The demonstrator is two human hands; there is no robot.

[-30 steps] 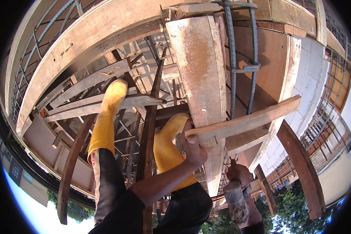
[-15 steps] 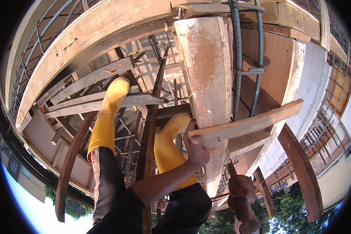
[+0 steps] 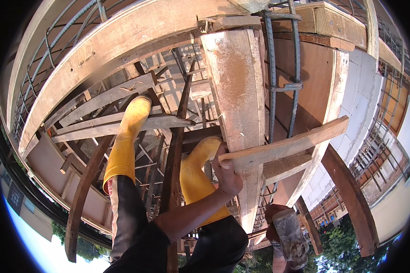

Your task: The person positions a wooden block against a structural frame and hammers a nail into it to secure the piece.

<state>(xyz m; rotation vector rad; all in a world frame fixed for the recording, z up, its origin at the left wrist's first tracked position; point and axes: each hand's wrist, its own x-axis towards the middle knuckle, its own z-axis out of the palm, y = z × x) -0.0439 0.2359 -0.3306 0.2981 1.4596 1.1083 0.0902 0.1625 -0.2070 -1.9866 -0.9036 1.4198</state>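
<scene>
My left hand (image 3: 227,175) grips the near end of a short wooden plank (image 3: 296,141) and holds it across the face of a tall board formwork column (image 3: 234,91). The plank slants up to the right. Below it, my right hand (image 3: 272,217) is closed on the handle of a hammer (image 3: 289,236) whose worn head points toward the lower edge. I wear yellow rubber boots: the left boot (image 3: 123,145) stands on a scaffold plank, and the right boot (image 3: 198,177) is beside the column.
Steel rebar (image 3: 271,68) runs along the column's right side. A broad timber beam (image 3: 123,41) crosses the top. A dark pole (image 3: 175,154) rises between my legs amid scaffold timbers. A slanted brace (image 3: 351,200) and a building (image 3: 387,118) lie to the right.
My left hand keeps the plank against the column. The hammer hand has drifted slightly right and lower.
</scene>
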